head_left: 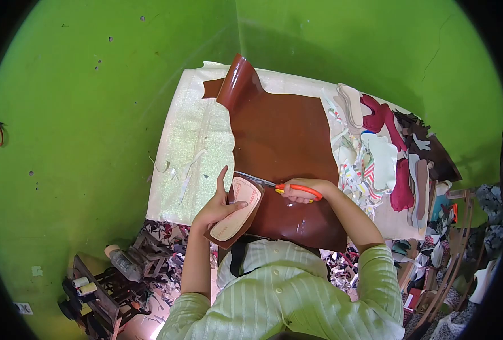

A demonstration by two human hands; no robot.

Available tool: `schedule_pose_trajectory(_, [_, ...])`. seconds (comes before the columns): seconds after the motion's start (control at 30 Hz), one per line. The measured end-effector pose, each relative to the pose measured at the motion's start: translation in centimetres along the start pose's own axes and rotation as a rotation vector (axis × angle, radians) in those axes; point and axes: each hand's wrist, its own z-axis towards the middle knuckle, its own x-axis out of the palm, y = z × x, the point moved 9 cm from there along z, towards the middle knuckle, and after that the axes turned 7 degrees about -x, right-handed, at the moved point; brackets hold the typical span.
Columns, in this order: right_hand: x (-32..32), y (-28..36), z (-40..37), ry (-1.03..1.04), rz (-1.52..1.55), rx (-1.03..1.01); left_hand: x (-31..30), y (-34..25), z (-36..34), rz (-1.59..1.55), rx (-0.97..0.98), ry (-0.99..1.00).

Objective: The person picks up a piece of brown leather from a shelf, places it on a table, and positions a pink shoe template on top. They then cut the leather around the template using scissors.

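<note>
A large brown sheet of material (282,133) lies over the table, its far left end rolled up. My left hand (220,208) grips a cream sole-shaped template (237,211) with red lettering, thumb on top, against a brown piece (255,214) that extends past its edges. My right hand (301,191) is closed around the orange handles of a pair of scissors (316,193). The scissor blades point left and reach the brown material just above the template's top end. Whether the blades are parted is hard to make out.
The table has a pale cover (177,141). On its right lie striped scraps (359,164), cream cut pieces (380,161) and dark red pieces (401,184). Scraps litter the floor. A small dark stand with thread spools (87,289) is at lower left; wooden rails (452,266) stand lower right.
</note>
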Motion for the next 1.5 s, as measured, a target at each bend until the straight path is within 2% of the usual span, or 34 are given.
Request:
schedule_pose_trajectory(0.07, [-0.2,0.0,0.2,-0.027,0.025,0.063,0.1,-0.1,0.2,0.008,0.007,0.014])
schedule_pose_trajectory(0.2, [-0.2,0.3,1.3,-0.012,-0.023,0.061,-0.3,-0.4,0.4,0.002,0.075,0.000])
schedule_pose_trajectory(0.3, [-0.7,-0.3,2.1,-0.052,-0.190,0.078,-0.6,-0.3,0.2,0.037,0.040,0.010])
schedule_pose_trajectory(0.37, [-0.6,1.3,2.0,-0.046,-0.237,-0.036,-1.0,0.0,0.2,0.015,0.036,0.020])
schedule_pose_trajectory(0.5, [-0.5,2.2,1.9,-0.014,-0.228,-0.134,-1.0,0.0,0.1,-0.079,0.065,0.071])
schedule_pose_trajectory(0.63, [0.0,1.0,2.5,0.001,-0.076,0.041,-1.5,0.7,0.5,0.001,0.024,0.055])
schedule_pose_trajectory(0.7, [0.5,0.8,3.0,0.018,-0.018,0.099,-1.2,-0.1,0.7,-0.004,0.122,0.070])
schedule_pose_trajectory(0.83, [0.2,0.7,4.2,-0.044,-0.002,0.074,-1.4,-0.7,0.1,-0.045,0.056,0.025])
schedule_pose_trajectory(0.97, [-0.1,2.2,4.1,-0.130,-0.185,0.019,-2.0,-0.4,0.3,-0.025,0.115,0.012])
schedule_pose_trajectory(1.03, [-0.1,2.9,3.9,-0.172,-0.169,0.004,-2.3,-0.4,0.0,-0.031,0.132,0.023])
schedule_pose_trajectory(1.13, [-0.9,3.5,3.7,-0.215,-0.151,-0.080,-3.2,0.6,-0.4,0.008,0.048,-0.014])
schedule_pose_trajectory(1.2, [-1.4,3.8,3.6,-0.209,-0.155,-0.153,-4.6,-0.3,-0.7,-0.140,0.236,-0.125])
schedule_pose_trajectory(1.27, [-2.7,5.0,2.8,-0.387,-0.425,-0.276,-5.0,-0.5,-0.5,-0.145,0.267,-0.162])
schedule_pose_trajectory(1.3, [-2.5,5.0,2.4,-0.388,-0.426,-0.276,-5.1,-0.8,-0.5,-0.150,0.297,-0.193])
schedule_pose_trajectory(1.33, [-3.0,5.2,1.3,-0.513,-0.436,-0.255,-5.3,-1.1,-0.7,-0.161,0.285,-0.272])
schedule_pose_trajectory(1.37, [-3.6,5.3,0.2,-0.638,-0.445,-0.231,-5.1,-1.1,-0.3,-0.160,0.287,-0.270])
schedule_pose_trajectory(1.4, [-3.3,5.3,-0.1,-0.644,-0.447,-0.230,-5.4,-0.9,0.1,-0.226,0.279,-0.319])
schedule_pose_trajectory(1.47, [-4.7,4.2,-2.3,-0.895,-0.597,0.027,-5.1,-1.1,0.5,-0.296,0.311,-0.387])
schedule_pose_trajectory(1.5, [-4.8,3.6,-2.5,-0.906,-0.594,0.031,-4.4,-1.5,0.7,-0.294,0.313,-0.376])
